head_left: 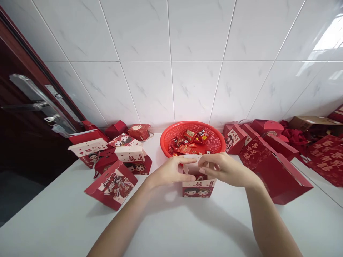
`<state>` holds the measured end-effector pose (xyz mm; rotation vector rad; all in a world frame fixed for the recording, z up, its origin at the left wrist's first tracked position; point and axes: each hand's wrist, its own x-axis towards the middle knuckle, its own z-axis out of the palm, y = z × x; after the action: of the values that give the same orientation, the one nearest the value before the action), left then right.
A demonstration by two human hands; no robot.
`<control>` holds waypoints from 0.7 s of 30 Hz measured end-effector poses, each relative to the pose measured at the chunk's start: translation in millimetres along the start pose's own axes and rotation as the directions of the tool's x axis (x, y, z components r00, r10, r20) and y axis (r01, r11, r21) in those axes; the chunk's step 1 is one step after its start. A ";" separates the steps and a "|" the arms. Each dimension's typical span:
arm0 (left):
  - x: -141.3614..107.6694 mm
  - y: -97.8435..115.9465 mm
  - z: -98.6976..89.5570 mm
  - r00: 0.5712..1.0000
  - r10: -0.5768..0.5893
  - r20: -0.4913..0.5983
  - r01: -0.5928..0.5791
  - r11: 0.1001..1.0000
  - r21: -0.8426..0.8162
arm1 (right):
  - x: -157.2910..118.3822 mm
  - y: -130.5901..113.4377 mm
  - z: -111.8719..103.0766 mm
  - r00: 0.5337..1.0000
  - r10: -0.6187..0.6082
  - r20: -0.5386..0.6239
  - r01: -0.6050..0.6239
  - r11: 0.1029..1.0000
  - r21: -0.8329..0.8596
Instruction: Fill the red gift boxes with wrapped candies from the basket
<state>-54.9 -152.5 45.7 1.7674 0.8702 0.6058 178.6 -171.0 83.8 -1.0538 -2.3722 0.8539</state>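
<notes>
A small red and pink gift box (197, 192) with cartoon faces on its front stands upright on the table, its top flaps raised. Inside it something red and wrapped shows partly. My left hand (171, 170) is at the box's left side, thumb and fingers closed around the flap there. From the right, my right hand (223, 168) reaches over the top edge with bent fingers pinching at the right flap; its fingertips are partly hidden. Just behind the box sits a red plastic basket (164, 142) holding several wrapped candies (184, 148).
Several red gift boxes (114, 185) stand in a group at the left. More red boxes (281, 178) line the right, with a cardboard carton (308, 121) behind. A white tiled wall (195, 89) borders the white table (160, 228); a dark door (24, 142) is at the left.
</notes>
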 end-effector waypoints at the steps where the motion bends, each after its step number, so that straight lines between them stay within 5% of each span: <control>1: 0.0 -0.9 -0.2 1.000 -0.017 -0.016 0.017 1.000 0.018 | -1.7 -0.3 -2.2 0.999 0.006 -0.048 -0.006 1.000 -0.005; 6: -0.9 -4.7 -3.2 1.000 0.001 -0.025 0.000 0.998 0.064 | -9.7 3.8 -12.9 0.968 0.064 -0.242 -0.079 0.995 -0.053; 11: -0.1 -7.5 -2.2 0.993 0.119 0.011 -0.119 0.978 0.172 | -11.4 13.7 -14.3 0.974 0.178 -0.142 -0.202 0.964 -0.172; 16: 4.5 -13.7 2.7 0.957 0.188 -0.219 -0.152 0.973 0.172 | -5.6 20.9 -13.5 0.978 0.195 -0.068 -0.203 0.969 -0.141; 21: 1.5 -8.7 -1.1 0.889 0.194 -0.415 -0.208 0.978 0.010 | 3.5 25.5 -10.3 0.988 0.036 -0.153 -0.002 0.976 0.217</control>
<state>-57.2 -148.9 37.9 1.7367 0.9581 1.1591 195.5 -151.0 74.5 -1.0170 -2.0900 0.9737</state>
